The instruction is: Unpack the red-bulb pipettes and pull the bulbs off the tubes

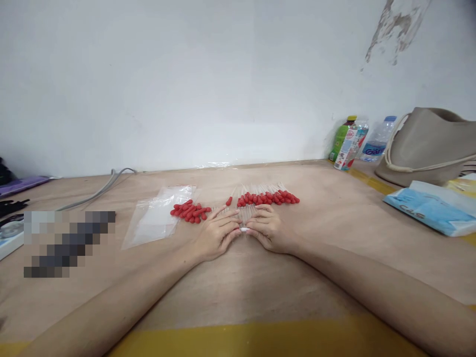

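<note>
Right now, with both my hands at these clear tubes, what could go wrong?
The clear tubes between your left hand and right hand look loose, so they might roll or spread if either hand lifts. The pile of red bulbs lies close to your left hand; a sideways nudge could scatter it. The row of red-tipped sticks sits just beyond your hands and might get knocked askew.

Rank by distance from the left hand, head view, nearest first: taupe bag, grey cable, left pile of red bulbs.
From the left hand:
1. Left pile of red bulbs: just to its left, on the table.
2. Grey cable: farther left, running back toward the wall.
3. Taupe bag: far right, beyond the right hand.
</note>
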The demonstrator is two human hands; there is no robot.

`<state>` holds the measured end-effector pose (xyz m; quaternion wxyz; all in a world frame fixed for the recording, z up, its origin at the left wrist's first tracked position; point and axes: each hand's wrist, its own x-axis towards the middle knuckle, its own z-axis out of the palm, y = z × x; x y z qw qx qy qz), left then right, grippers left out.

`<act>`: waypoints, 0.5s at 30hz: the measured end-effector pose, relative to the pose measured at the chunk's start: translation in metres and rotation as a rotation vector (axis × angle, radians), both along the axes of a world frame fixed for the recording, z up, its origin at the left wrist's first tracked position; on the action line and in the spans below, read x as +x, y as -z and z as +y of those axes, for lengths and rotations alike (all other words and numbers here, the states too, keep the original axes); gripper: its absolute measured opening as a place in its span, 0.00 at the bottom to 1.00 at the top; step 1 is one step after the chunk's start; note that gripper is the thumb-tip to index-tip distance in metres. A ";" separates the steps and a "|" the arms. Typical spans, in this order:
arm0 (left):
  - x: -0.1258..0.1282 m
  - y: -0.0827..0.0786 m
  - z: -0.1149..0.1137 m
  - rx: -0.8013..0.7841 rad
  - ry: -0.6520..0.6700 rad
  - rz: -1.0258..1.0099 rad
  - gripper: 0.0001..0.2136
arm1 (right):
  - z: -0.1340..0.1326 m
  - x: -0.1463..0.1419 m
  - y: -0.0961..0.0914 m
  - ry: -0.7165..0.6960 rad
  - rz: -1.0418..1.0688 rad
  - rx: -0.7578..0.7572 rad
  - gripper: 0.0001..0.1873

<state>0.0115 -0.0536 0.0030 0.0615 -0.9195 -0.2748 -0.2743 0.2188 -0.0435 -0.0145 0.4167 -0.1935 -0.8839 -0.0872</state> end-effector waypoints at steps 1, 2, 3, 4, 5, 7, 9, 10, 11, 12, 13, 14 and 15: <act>0.000 -0.001 -0.001 -0.011 0.002 0.006 0.08 | 0.000 0.000 0.000 -0.005 -0.003 0.009 0.06; 0.000 -0.001 -0.001 -0.020 0.005 0.010 0.09 | 0.000 0.001 0.000 -0.009 -0.006 0.018 0.06; -0.001 -0.001 -0.002 -0.027 0.007 0.014 0.09 | -0.001 0.001 -0.001 -0.010 -0.014 0.023 0.06; -0.001 -0.001 -0.002 -0.030 0.010 0.016 0.09 | -0.001 0.002 -0.001 -0.010 -0.023 0.026 0.06; -0.001 -0.001 -0.003 -0.031 0.011 0.018 0.09 | -0.002 0.003 -0.002 -0.007 -0.032 0.028 0.06; -0.002 -0.002 -0.003 -0.031 0.016 0.024 0.09 | -0.004 0.005 -0.003 0.006 -0.042 0.032 0.06; -0.003 -0.002 -0.004 -0.035 0.024 0.029 0.09 | -0.005 0.006 -0.005 0.016 -0.044 0.041 0.06; -0.003 -0.002 -0.004 -0.039 0.026 0.030 0.09 | -0.006 0.007 -0.006 0.017 -0.044 0.047 0.06; -0.003 -0.002 -0.005 -0.044 0.028 0.028 0.09 | -0.007 0.007 -0.006 0.017 -0.044 0.052 0.06; -0.003 -0.003 -0.005 -0.048 0.028 0.025 0.09 | -0.008 0.007 -0.007 0.015 -0.047 0.057 0.06; -0.002 -0.003 -0.006 -0.054 0.026 0.022 0.09 | -0.009 0.006 -0.007 0.015 -0.049 0.062 0.06; -0.002 -0.003 -0.006 -0.059 0.024 0.019 0.09 | -0.009 0.006 -0.007 0.017 -0.047 0.069 0.05; -0.001 -0.002 -0.007 -0.063 0.024 0.016 0.09 | -0.010 0.005 -0.007 0.019 -0.045 0.077 0.05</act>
